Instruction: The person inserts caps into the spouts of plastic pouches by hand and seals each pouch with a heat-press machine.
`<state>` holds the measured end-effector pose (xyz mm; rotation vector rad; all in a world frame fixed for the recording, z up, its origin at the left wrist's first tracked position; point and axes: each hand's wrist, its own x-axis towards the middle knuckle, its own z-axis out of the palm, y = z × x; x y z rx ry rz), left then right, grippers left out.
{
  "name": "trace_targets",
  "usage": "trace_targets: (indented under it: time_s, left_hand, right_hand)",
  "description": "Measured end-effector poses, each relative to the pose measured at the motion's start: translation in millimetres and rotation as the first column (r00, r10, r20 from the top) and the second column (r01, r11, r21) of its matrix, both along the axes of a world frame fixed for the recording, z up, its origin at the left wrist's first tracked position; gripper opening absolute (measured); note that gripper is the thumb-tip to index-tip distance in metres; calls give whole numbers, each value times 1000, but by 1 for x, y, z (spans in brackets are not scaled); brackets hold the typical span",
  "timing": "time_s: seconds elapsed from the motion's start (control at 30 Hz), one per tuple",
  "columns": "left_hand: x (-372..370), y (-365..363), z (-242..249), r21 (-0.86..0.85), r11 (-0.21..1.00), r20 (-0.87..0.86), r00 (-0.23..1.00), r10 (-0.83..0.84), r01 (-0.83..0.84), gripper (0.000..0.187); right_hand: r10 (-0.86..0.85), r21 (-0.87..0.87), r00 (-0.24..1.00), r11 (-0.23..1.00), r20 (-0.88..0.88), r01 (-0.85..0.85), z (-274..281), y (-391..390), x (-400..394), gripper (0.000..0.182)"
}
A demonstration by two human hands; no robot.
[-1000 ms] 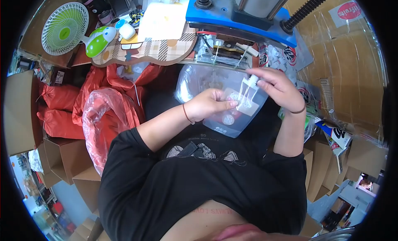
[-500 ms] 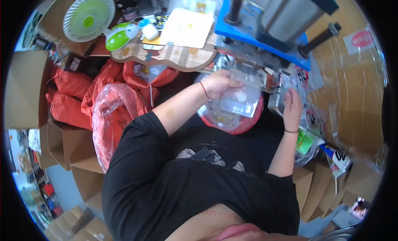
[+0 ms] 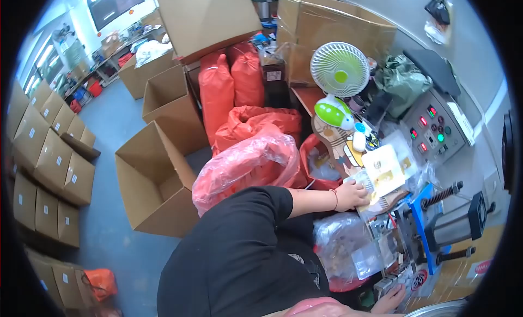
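My left hand (image 3: 353, 196) rests at the near edge of the patterned board (image 3: 388, 201), its fingers apart over a thin pale sheet. White and yellow sheets (image 3: 384, 167) lie just beyond its fingertips. Below it, a clear plastic piece (image 3: 366, 261) lies over a red-rimmed bag with a clear liner (image 3: 339, 238). My right hand (image 3: 389, 299) is low in the view beside a whitish block (image 3: 385, 285), fingers stretched out and holding nothing visible. The blue-framed press (image 3: 422, 224) stands to the right of my left hand.
A green-and-white fan (image 3: 340, 70) stands behind the board. Red bags (image 3: 245, 167) and open cardboard boxes (image 3: 155, 180) are to the left. A control panel (image 3: 437, 126) with lit displays is at the right. Stacked cartons (image 3: 52, 148) line the far left.
The view has swung left. My left hand has let go of the clear plastic piece and moved to the board by the sheets. My right hand stays near the press, now lower in view.
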<state>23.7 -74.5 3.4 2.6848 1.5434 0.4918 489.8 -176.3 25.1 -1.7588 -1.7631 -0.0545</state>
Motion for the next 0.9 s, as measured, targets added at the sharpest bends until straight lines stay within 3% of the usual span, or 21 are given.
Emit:
trace_targets:
  time_s: [0.03,0.07,0.1,0.13,0.17,0.23,0.3,0.33,0.37,0.47,0.53,0.6,0.7,0.8,0.83,0.9]
  left_hand:
    - [-2,-7,12,10,1000,65,998,0,-1,21]
    - [-2,-7,7,6,1000,72,997,11,-11,21]
    - [0,-3,4,-69,996,344,935,83,-63,19]
    - [2,1,1,-151,985,582,797,160,-88,19]
    - [2,-4,13,-136,991,718,690,90,12,15]
    - [12,-24,30,-210,977,642,760,102,46,19]
    - [32,-42,41,-181,961,699,714,-24,209,24]
    - [47,-48,41,-264,930,654,756,-23,256,23]
    - [54,-57,52,-341,894,595,803,-33,290,22]
    - [89,-75,45,-406,780,694,716,-76,476,20]
    - [111,-85,33,-507,604,840,509,187,615,17]
    - [120,-91,33,-562,407,821,425,381,720,17]
    - [127,-95,25,-607,248,778,499,383,755,18]
    - [133,-102,35,-652,222,737,537,412,725,18]
    - [134,-102,35,-637,234,746,510,427,735,18]
    - [136,-106,44,-586,270,773,426,471,764,19]
  right_hand:
    - [-46,-17,999,999,25,46,8,-6,-8,34]
    - [-92,-41,992,995,-88,89,16,-9,-20,33]
    - [-84,-42,993,996,-81,81,25,-13,-32,33]
    - [-80,-27,983,997,-166,76,33,-17,-42,32]
    - [-82,-15,965,997,-249,81,38,-20,-46,31]
    - [226,170,954,966,-195,-194,8,-6,-30,27]
    - [381,-48,870,908,-314,-415,72,-30,-106,23]
    - [448,-67,870,881,-204,-469,78,-26,-113,20]
    - [412,-26,870,900,-270,-434,80,-23,-117,18]
    - [346,203,740,938,-576,-280,98,-18,-139,14]
    - [419,175,805,908,-421,-381,115,-17,-150,12]
    - [422,120,898,905,-129,-408,112,-17,-140,11]
    - [352,-31,886,925,-301,-378,103,-22,-117,13]
    - [281,54,809,954,-516,-296,109,-26,-110,14]
    - [254,-4,772,949,-583,-316,114,-27,-111,14]
    - [319,-81,854,920,-412,-383,102,-19,-105,13]
